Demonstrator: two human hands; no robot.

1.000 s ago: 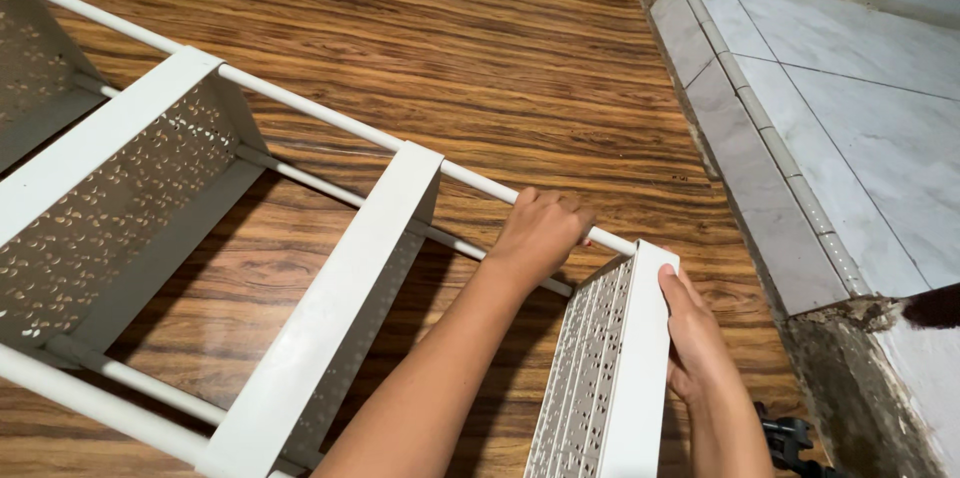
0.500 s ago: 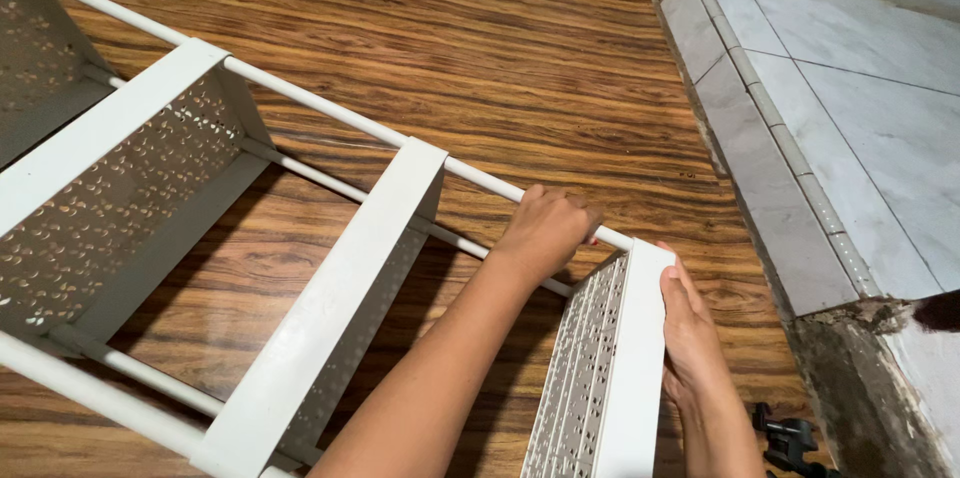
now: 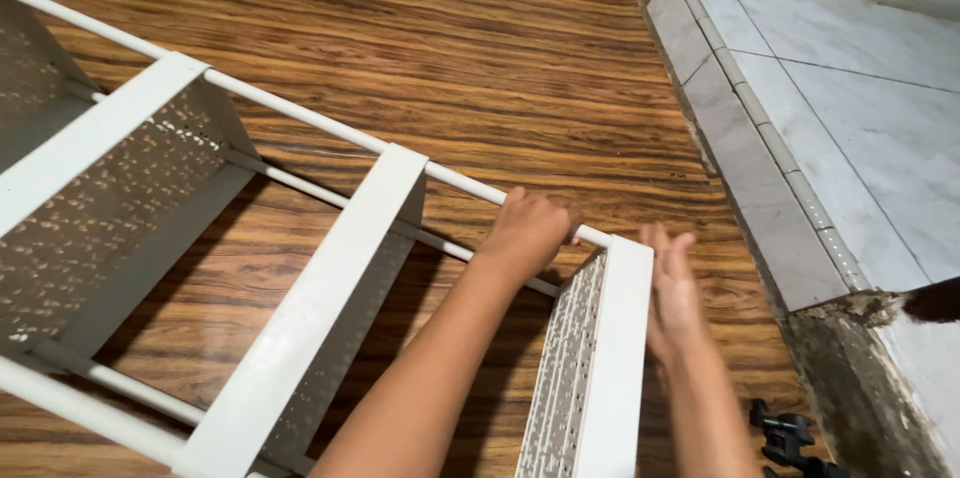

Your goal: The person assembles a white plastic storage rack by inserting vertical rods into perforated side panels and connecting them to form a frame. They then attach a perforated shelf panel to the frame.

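Small black object [image 3: 790, 436] at bottom right, cut off, can't identify. White metal shelf rack [image 3: 330, 278] lies on its side on the wood-grain floor [image 3: 480, 58], perforated shelves standing on edge. End shelf panel [image 3: 600, 358] nearest. Right hand [image 3: 672, 288] against that panel's outer face, fingers straight and together, flat and gripping nothing, blurred; looks like it braces the panel. Left hand [image 3: 530, 228] wrapped around the white upper rail [image 3: 330, 128] just beside the end panel, fingers closed on the tube, probably steadying the frame. Rack's left end and lower rail run out of frame. Farther right, grey tiled step [image 3: 760, 168], crumbled corner near its lower end.
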